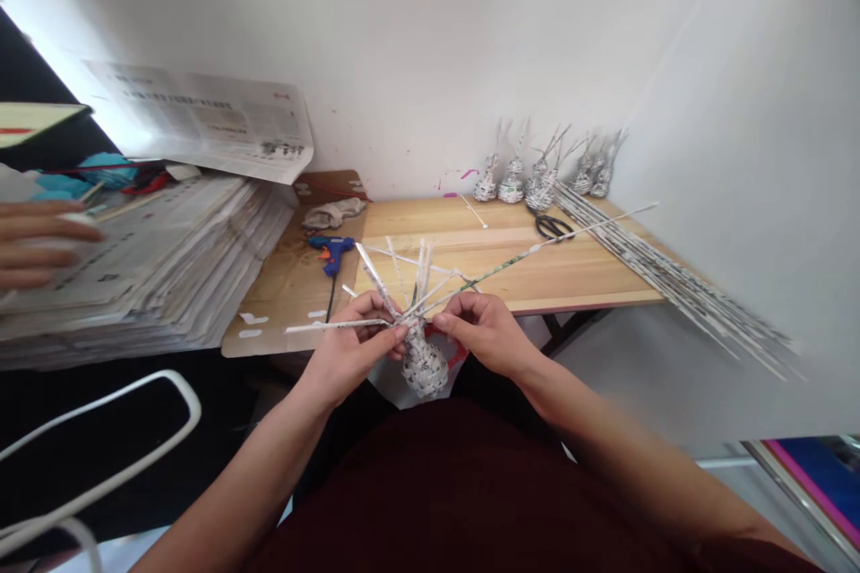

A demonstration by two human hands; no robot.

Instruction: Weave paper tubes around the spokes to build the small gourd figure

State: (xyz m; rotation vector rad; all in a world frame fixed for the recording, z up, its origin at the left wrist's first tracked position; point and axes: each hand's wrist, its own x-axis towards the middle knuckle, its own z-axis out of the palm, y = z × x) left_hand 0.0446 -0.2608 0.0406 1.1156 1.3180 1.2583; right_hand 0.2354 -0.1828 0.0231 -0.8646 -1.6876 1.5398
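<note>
A small gourd-shaped vase woven from rolled newspaper (425, 365) is held in front of my body, its rounded end down and several paper rods fanning out from its neck. My left hand (363, 340) grips the neck, thumb and fingers pressed on the weave where the rods cross. At the neck's right side, my right hand (485, 331) pinches a long rolled-paper rod (514, 260) that runs up and right over the table. Part of the neck is hidden by my fingers.
Several similar woven vases (511, 183) stand by the wall. Black scissors (554, 226) and a bundle of paper rods (672, 286) lie at right. Left are a blue glue gun (331, 252), a glove (334, 213), a newspaper stack (167, 260) and another person's hand (40, 242).
</note>
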